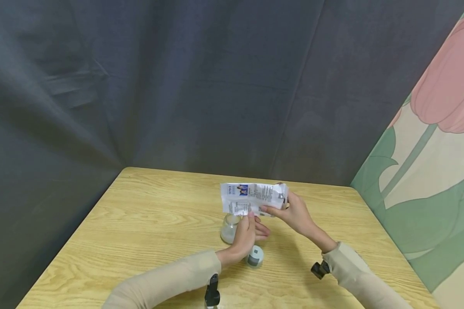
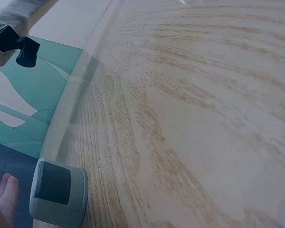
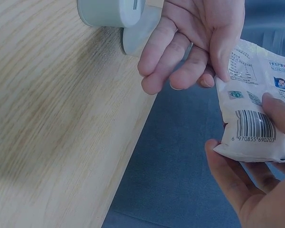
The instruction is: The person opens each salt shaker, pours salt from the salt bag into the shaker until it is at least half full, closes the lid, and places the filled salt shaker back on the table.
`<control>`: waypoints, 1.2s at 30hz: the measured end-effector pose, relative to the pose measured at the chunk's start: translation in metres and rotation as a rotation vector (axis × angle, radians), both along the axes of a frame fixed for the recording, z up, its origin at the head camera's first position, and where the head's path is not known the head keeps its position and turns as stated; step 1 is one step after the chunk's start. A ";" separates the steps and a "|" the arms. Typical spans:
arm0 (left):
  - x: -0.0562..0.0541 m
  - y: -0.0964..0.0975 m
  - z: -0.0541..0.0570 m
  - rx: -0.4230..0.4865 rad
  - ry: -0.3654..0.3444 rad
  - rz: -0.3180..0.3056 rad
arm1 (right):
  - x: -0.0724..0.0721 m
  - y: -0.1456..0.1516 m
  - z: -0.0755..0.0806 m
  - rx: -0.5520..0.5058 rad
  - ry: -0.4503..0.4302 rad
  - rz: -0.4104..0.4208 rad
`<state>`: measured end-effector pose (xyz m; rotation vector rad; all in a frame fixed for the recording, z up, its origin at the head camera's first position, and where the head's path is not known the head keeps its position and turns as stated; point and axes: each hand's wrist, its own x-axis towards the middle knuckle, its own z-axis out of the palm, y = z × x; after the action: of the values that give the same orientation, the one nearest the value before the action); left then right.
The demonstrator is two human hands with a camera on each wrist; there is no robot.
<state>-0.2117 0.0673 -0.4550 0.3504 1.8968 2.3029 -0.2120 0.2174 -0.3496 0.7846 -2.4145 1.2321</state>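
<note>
A white printed packet (image 1: 255,198) with a barcode is held up over the table, its left end above an open clear glass jar (image 1: 229,229). My right hand (image 1: 294,214) grips the packet's right end, thumb on the near face and fingers behind. Under the packet is my left hand (image 1: 247,236), its thumb touching the lower edge and the other fingers loosely bent beside the jar. Close below that hand stands a pale grey-green lid-like piece (image 2: 59,194) with a dark square panel. Whether anything leaves the packet cannot be seen.
The wooden table (image 1: 158,214) has its far edge against a dark curtain (image 1: 216,86). On the right is a wall (image 1: 429,171) painted with a tulip. A small black device (image 1: 212,292) sits at the left wrist, another (image 1: 320,269) at the right.
</note>
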 end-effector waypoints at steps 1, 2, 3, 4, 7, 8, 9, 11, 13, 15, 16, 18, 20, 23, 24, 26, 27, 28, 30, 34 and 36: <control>0.000 0.000 0.000 -0.001 0.001 -0.001 | 0.000 0.000 0.000 0.000 0.005 0.000; -0.001 0.000 0.000 -0.002 0.000 -0.001 | 0.000 0.000 0.000 0.002 0.008 0.000; -0.001 0.000 0.000 -0.005 0.001 0.000 | 0.000 0.000 0.000 0.003 0.010 0.001; -0.001 0.000 0.000 -0.008 0.003 0.002 | 0.000 0.000 0.000 0.005 0.012 0.002; 0.000 -0.001 0.001 -0.014 0.010 0.003 | 0.000 0.001 0.000 0.015 0.015 -0.002; 0.000 -0.001 0.001 -0.014 0.009 0.003 | 0.000 0.001 0.000 0.018 0.016 -0.005; 0.000 -0.001 0.001 -0.014 0.010 0.003 | -0.001 0.001 0.000 0.022 0.019 -0.007; 0.001 -0.001 0.001 -0.011 0.017 0.004 | -0.003 0.003 -0.004 0.026 0.024 -0.011; 0.001 -0.001 0.001 -0.016 0.021 0.005 | -0.010 0.006 -0.012 0.025 0.026 -0.012; 0.001 -0.002 0.002 -0.023 0.025 0.006 | -0.016 0.009 -0.020 0.023 0.030 -0.010; 0.000 -0.002 0.002 -0.026 0.029 0.006 | -0.020 0.011 -0.023 0.020 0.032 -0.009; 0.000 -0.003 0.002 -0.036 0.031 0.005 | -0.025 0.014 -0.029 0.014 0.025 -0.006; -0.001 -0.003 0.002 -0.036 0.029 0.001 | -0.027 0.016 -0.030 0.008 0.019 0.000; -0.002 -0.003 0.001 -0.040 0.030 -0.007 | -0.028 0.017 -0.032 -0.005 0.007 0.011; -0.002 -0.003 0.001 -0.041 0.027 -0.010 | -0.028 0.017 -0.032 -0.008 0.005 0.014; -0.002 -0.003 0.001 -0.042 0.028 -0.013 | -0.027 0.017 -0.032 -0.009 0.003 0.018; -0.002 -0.003 0.001 -0.040 0.029 -0.014 | -0.027 0.017 -0.032 -0.009 0.003 0.019; -0.002 -0.003 0.001 -0.037 0.028 -0.015 | -0.027 0.017 -0.033 -0.012 0.004 0.021; -0.001 -0.003 0.000 -0.031 0.023 -0.014 | -0.027 0.017 -0.033 -0.013 0.002 0.021; 0.000 -0.003 -0.001 -0.024 0.014 -0.014 | -0.025 0.017 -0.033 -0.012 0.008 0.020; 0.000 -0.002 -0.001 -0.025 0.014 -0.014 | -0.025 0.016 -0.033 -0.008 0.011 0.017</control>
<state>-0.2121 0.0649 -0.4563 0.3764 1.9222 2.2719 -0.2367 0.2337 -0.3831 0.8094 -2.3969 1.2399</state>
